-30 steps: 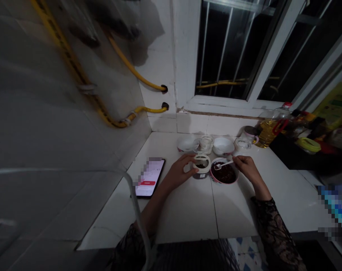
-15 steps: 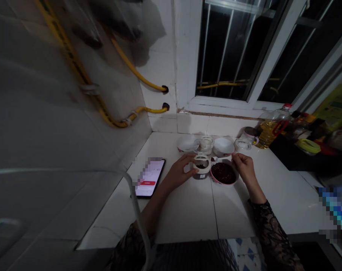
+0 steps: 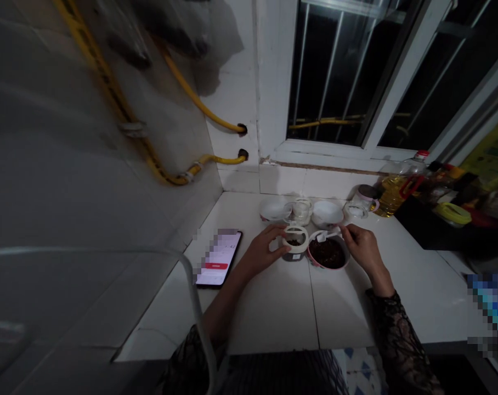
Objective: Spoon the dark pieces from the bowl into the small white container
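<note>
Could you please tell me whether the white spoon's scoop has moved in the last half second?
Yes: judged against the bowl beneath it, the white spoon's scoop has shifted to the right.

1. On the countertop (image 3: 269, 307), the phone (image 3: 218, 263) lies near the left edge, left of my left hand (image 3: 267, 249).
2. My left hand grips the left side of the front jar (image 3: 295, 255).
3. Just right of that jar stands the front bowl (image 3: 346, 255).
4. My right hand (image 3: 362, 247), at the bowl's right, holds the spoon (image 3: 322, 237) over its far side.
5. Behind these, toward the back edge, left to right: left bowl (image 3: 270, 211), back jar (image 3: 301, 210), right bowl (image 3: 327, 214).
6. Farther right, the oil bottle (image 3: 391, 193) stands near the back edge, beside the box (image 3: 417, 226).
</note>
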Tool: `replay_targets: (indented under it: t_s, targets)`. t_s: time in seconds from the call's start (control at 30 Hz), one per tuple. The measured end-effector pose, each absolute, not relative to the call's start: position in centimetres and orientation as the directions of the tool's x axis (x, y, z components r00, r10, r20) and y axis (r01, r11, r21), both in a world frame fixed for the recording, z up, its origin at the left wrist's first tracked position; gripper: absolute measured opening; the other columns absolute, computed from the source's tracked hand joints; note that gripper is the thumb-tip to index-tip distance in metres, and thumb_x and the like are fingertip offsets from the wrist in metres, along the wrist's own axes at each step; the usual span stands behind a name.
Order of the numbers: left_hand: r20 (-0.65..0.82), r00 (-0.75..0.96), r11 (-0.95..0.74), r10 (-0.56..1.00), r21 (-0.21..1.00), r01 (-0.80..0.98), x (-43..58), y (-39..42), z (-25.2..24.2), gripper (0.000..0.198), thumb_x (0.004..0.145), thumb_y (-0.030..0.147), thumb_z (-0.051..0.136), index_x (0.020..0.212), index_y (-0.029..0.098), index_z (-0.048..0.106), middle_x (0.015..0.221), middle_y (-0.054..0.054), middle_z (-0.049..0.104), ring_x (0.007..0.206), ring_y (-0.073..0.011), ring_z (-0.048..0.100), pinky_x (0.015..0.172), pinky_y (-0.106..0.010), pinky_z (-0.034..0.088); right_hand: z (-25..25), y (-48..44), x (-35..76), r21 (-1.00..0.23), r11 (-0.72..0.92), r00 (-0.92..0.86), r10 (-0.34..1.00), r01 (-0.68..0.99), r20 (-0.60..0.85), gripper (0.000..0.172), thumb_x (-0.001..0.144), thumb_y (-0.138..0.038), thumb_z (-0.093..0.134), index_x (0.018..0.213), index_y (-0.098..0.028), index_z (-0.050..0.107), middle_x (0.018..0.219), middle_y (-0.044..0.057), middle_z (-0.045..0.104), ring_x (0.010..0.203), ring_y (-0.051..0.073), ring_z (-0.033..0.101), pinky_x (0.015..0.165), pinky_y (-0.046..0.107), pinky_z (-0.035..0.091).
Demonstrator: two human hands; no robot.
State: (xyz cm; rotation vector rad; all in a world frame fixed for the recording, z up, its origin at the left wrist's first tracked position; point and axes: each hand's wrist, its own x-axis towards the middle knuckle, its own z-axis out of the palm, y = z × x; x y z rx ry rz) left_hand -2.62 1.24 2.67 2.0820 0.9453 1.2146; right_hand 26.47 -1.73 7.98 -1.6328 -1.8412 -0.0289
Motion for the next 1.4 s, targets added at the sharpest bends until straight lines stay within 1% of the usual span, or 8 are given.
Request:
replay_targets:
  t_s: [0.13,0.23,0.4,0.57,0.9,1.17,1.3,1.4]
  targets:
    - [0.513,0.349,-0.613,0.785,0.725,0.313,-2.6,1.2,2.8,0.016,0.084,0.033,0.07,0.096,0.023,0.065,0.127,-0.01,0.067,0.119,-0.0257,0.064,0.102,-0.044,0.051,7.1,-1.2,26.5,-0.363,0.21,-0.082,0.938,0.908,0.337,0.042,0.093,-0.048,0.043,0.066,-0.022,0.064,0.057,0.005,0.063,0.054,0.018,0.053,0.054,0.028,0.031]
    - [0.524,0.351,-0.625,0.776,0.716,0.312,-2.6,1.1,2.9,0.016,0.084,0.033,0.07,0.096,0.023,0.065,0.126,-0.01,0.067,0.119,-0.0257,0.064,0.102,-0.043,0.051,6.8,-1.2,25.9,-0.459,0.236,-0.106,0.951,0.857,0.29,0.042,0.092,-0.049,0.044,0.067,-0.023,0.065,0.056,0.003,0.061,0.053,0.017,0.053,0.054,0.028,0.032]
    - [0.52,0.353,-0.621,0.778,0.719,0.312,-2.6,1.3,2.7,0.016,0.085,0.033,0.07,0.096,0.023,0.065,0.126,-0.01,0.067,0.12,-0.0259,0.063,0.101,-0.043,0.051,7.1,-1.1,26.1,-0.658,0.189,-0.048,0.973,0.729,0.227,0.051,0.084,-0.063,0.046,0.055,-0.022,0.05,0.05,-0.001,0.046,0.05,0.014,0.041,0.051,0.026,0.03]
    - [0.516,0.352,-0.618,0.781,0.72,0.315,-2.6,1.3,2.6,0.015,0.085,0.032,0.07,0.096,0.022,0.065,0.127,-0.01,0.067,0.12,-0.0252,0.063,0.102,-0.043,0.051,7.3,-1.1,26.5,-0.753,0.131,0.03,0.98,0.645,0.196,0.052,0.079,-0.067,0.051,0.051,-0.022,0.046,0.049,-0.003,0.038,0.05,0.012,0.033,0.049,0.027,0.026]
    - [0.505,0.361,-0.612,0.784,0.724,0.317,-2.7,1.3,2.7,0.018,0.086,0.034,0.069,0.097,0.022,0.065,0.129,-0.011,0.066,0.121,-0.0258,0.063,0.103,-0.043,0.051,7.0,-0.4,27.2,-0.844,0.046,0.107,0.987,0.534,0.122,0.052,0.07,-0.069,0.055,0.049,-0.023,0.045,0.046,-0.005,0.036,0.046,0.009,0.029,0.045,0.026,0.022]
    - [0.52,0.359,-0.626,0.775,0.708,0.326,-2.6,1.3,2.8,0.015,0.085,0.032,0.069,0.096,0.022,0.065,0.127,-0.01,0.066,0.119,-0.0251,0.064,0.101,-0.043,0.052,6.7,-0.2,27.5,-0.866,0.009,0.133,0.987,0.5,0.087,0.051,0.067,-0.068,0.059,0.048,-0.022,0.047,0.044,-0.004,0.039,0.043,0.008,0.029,0.043,0.025,0.021]
    - [0.531,0.353,-0.634,0.77,0.7,0.33,-2.6,1.3,2.7,0.016,0.086,0.032,0.07,0.096,0.022,0.065,0.127,-0.01,0.067,0.119,-0.0247,0.064,0.101,-0.042,0.052,6.8,0.0,27.6,-0.877,0.023,0.156,0.981,0.481,0.111,0.054,0.066,-0.071,0.061,0.047,-0.022,0.046,0.043,-0.004,0.038,0.042,0.008,0.029,0.042,0.026,0.022]
    - [0.534,0.358,-0.639,0.766,0.695,0.329,-2.6,1.3,2.7,0.016,0.086,0.032,0.07,0.096,0.021,0.065,0.127,-0.01,0.067,0.119,-0.0248,0.064,0.101,-0.041,0.052,7.1,-0.3,26.5,-0.882,0.09,0.195,0.96,0.463,0.2,0.055,0.072,-0.072,0.056,0.05,-0.022,0.047,0.043,-0.004,0.038,0.042,0.009,0.029,0.043,0.026,0.024]
